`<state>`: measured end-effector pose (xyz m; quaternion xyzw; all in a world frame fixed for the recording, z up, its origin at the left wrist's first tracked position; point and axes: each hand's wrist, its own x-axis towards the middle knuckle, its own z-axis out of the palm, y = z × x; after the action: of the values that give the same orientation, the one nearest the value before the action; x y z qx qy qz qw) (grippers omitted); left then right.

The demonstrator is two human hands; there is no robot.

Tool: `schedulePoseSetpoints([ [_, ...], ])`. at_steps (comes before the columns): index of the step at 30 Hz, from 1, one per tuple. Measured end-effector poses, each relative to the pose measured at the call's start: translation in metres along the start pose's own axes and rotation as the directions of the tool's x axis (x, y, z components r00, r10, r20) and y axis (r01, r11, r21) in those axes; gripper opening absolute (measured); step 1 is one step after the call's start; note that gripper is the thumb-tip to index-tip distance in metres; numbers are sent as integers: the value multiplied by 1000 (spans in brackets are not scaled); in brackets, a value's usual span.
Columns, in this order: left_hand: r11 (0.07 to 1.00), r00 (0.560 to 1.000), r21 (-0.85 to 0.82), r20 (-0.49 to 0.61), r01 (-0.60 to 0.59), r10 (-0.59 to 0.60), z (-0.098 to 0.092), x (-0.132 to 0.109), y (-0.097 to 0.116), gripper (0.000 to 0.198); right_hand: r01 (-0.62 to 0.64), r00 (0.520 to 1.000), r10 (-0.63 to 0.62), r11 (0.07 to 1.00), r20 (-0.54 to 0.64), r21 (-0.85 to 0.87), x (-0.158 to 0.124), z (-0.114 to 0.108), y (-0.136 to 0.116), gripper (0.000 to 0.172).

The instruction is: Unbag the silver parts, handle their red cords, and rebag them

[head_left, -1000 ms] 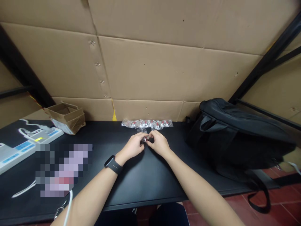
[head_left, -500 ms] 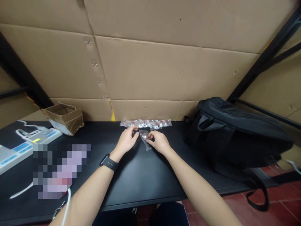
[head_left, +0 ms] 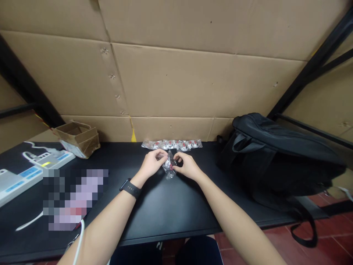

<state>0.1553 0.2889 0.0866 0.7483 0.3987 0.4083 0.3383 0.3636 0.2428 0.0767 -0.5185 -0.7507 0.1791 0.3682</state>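
Pinching crinkled clear packet (head_left: 169,167), red-dotted piece inside, both hands.

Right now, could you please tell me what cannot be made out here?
Head view:
Clear packet between left hand and right hand: contents too small, partly covered by both.
Row of packets: count too small.
Table, left part: pixelated patch hides what lies there.
Power strip: cut by left edge.

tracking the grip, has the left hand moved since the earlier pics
Yes. The left hand has shifted right along the row of packets, from under its left end toward its middle, onto the clear packet the right hand holds.
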Motion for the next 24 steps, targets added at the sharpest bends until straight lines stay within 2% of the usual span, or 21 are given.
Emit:
schedulePoseSetpoints([
  [3,991,999,-130,-42,-19,13,0,1,2,21,-10,1000,8,995,24,100,-2,-4,0,40],
  [7,981,988,-191,-156,-26,-4,-5,3,5,27,-17,998,8,990,66,140,-4,-5,-4,46],
  [10,982,963,-186,-269,-20,-31,-17,5,2,30,28,996,-36,996,86,83,-6,-3,-13,47],
  [13,987,922,-155,-375,43,-99,-33,8,-3,32,102,983,-100,995,153,-11,-7,1,-21,40],
  [17,976,892,-183,-411,120,-187,-50,10,-12,36,91,980,-75,993,184,-80,-7,5,-25,40],
  [19,981,881,-111,-434,156,-189,-60,11,-19,36,72,982,-54,993,181,-91,-7,5,-24,41],
  [21,974,856,27,-483,225,-184,-72,10,-28,34,65,983,-46,993,180,-99,-7,2,-22,41],
  [24,895,830,254,-524,366,-191,-92,7,-42,34,60,982,-44,995,185,-84,-6,-7,-15,39],
])
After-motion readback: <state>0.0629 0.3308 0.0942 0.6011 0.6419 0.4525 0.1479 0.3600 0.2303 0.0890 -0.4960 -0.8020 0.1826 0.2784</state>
